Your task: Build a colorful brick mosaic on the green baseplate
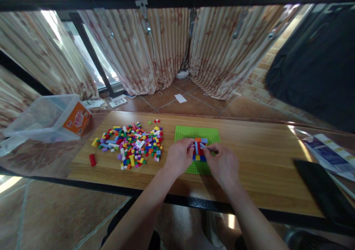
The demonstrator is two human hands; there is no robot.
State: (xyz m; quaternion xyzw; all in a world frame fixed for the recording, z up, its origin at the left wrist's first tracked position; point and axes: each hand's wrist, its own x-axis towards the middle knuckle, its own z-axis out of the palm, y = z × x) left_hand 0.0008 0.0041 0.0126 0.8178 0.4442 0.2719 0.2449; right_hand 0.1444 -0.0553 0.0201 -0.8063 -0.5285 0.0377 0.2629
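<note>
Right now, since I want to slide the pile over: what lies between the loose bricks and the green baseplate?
Only bare table, in the head view; the bricks and baseplate lie apart.

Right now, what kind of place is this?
Probably a room in a home: striped curtains hang over a window, the floor is terracotta tile, and a pile of toy bricks lies on a wooden table.

A flat green bumpy plastic plate (184,133) lies in the middle of the brown wooden table (263,161). Left of it is a heap of small colourful plastic bricks (133,144), with one red brick (92,159) apart. A clear plastic box (41,118) sits far left. Printed papers (327,154) and a flat black thing (318,183) lie far right.
</note>
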